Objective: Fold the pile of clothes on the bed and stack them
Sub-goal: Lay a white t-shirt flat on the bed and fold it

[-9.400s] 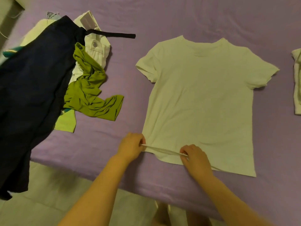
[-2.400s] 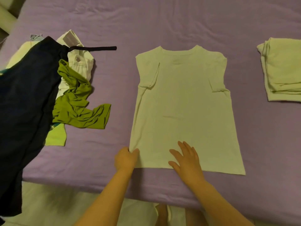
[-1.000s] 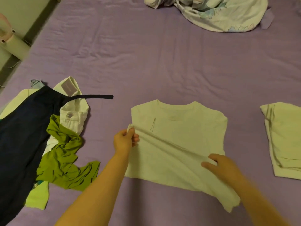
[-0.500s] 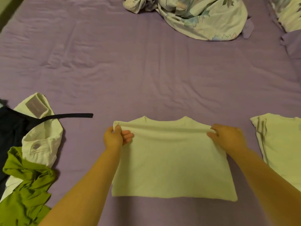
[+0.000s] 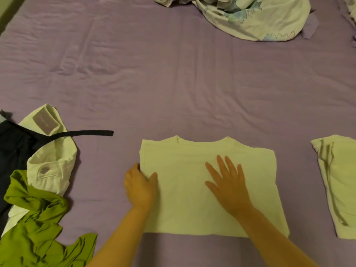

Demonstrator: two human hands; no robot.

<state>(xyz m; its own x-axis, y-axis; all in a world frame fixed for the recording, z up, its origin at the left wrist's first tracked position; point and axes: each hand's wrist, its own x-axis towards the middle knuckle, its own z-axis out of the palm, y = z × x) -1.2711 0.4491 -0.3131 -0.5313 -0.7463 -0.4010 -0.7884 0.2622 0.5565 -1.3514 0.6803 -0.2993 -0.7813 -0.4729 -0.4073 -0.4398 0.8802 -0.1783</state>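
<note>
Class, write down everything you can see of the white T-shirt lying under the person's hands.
The white T-shirt is pale, soft-looking knit, folded into a rough rectangle, its ribbed neckline at the far edge and its sleeves hidden from sight. It lies flat on the purple bed sheet, between the unfolded pile and a folded pale garment. The right hand rests flat on its middle, fingers spread; the left hand is at its left edge, thumb on top.

white T-shirt (image 5: 192, 199), purple sheet (image 5: 173, 83), green garment (image 5: 38, 228)
</note>
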